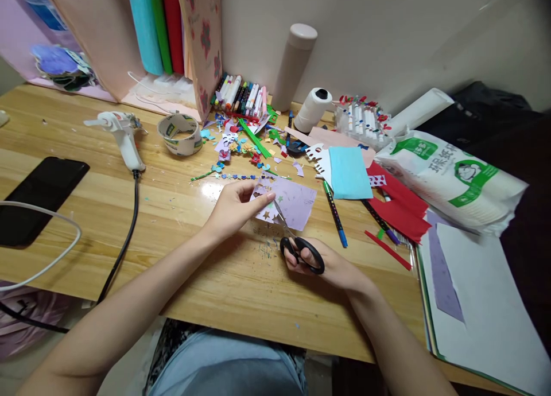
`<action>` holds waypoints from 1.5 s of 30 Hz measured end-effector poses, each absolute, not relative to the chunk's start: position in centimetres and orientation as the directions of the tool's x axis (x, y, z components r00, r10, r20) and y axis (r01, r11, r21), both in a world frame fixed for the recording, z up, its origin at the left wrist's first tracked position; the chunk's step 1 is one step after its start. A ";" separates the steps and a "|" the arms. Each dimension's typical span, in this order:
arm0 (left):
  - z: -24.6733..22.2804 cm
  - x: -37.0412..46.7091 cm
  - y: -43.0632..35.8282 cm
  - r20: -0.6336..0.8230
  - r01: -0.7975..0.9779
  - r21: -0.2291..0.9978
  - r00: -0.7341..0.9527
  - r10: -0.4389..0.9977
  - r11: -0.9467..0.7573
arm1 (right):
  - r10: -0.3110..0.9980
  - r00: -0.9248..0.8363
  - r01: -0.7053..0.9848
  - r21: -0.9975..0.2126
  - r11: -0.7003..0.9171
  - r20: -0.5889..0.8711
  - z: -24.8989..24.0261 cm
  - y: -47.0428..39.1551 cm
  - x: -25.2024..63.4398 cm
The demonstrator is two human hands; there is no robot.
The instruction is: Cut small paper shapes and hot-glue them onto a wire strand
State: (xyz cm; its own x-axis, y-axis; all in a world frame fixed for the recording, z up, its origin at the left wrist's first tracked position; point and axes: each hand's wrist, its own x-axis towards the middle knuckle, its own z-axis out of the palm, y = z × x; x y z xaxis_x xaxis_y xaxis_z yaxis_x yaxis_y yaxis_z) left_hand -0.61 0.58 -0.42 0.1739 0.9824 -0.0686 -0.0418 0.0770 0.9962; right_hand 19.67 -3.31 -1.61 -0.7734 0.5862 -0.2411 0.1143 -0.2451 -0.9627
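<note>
Worktop: a wood-grain table (206, 304) stands against a pale wall (374, 40), with cut paper scraps (226, 149) strewn beyond your hands.
Lilac sheet: the glitter-patterned lilac paper (297, 204) is in front of you, between your hands and the scraps; its longer way seems to run left to right, and star-shaped holes show near its left end.
Left hand: yours (235, 208) is the nearer one, touching the sheet at its left side; you pinch it, thumb flat on top, the other fingers mostly hidden.
Right hand: yours (333, 264) sits just off the sheet's near edge, fingers curled through the black loops of the scissors (291, 233); from these fingers the paper lies ahead and to the left.
Blade line: the scissors' long axis slants away from you to the left, across the sheet, tips close to your left thumb; you cannot tell whether the blades are parted.
Right flank: a blue paper piece (350, 173) and a dark pen with a blue end (334, 213) lie near the sheet.
Left flank: a tape roll (186, 147) and a white glue gun (124, 136) stand well apart from your left hand.
</note>
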 end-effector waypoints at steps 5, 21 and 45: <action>-0.1 -0.8 0.6 -0.105 -0.069 0.990 0.249 0.963 0.126 | 0.564 -0.779 0.126 -0.951 -0.284 -0.272 -1.4 -3.2 19.8; 0.4 -2.1 1.0 -0.169 0.123 0.985 0.490 0.855 0.124 | 0.355 -0.883 0.166 -0.913 -0.372 -0.306 -1.4 -3.0 20.4; 0.2 -0.3 0.0 -0.095 -0.131 0.986 0.086 0.992 0.106 | 0.650 -0.743 -0.090 -0.938 -0.334 -0.161 -1.8 -3.8 18.8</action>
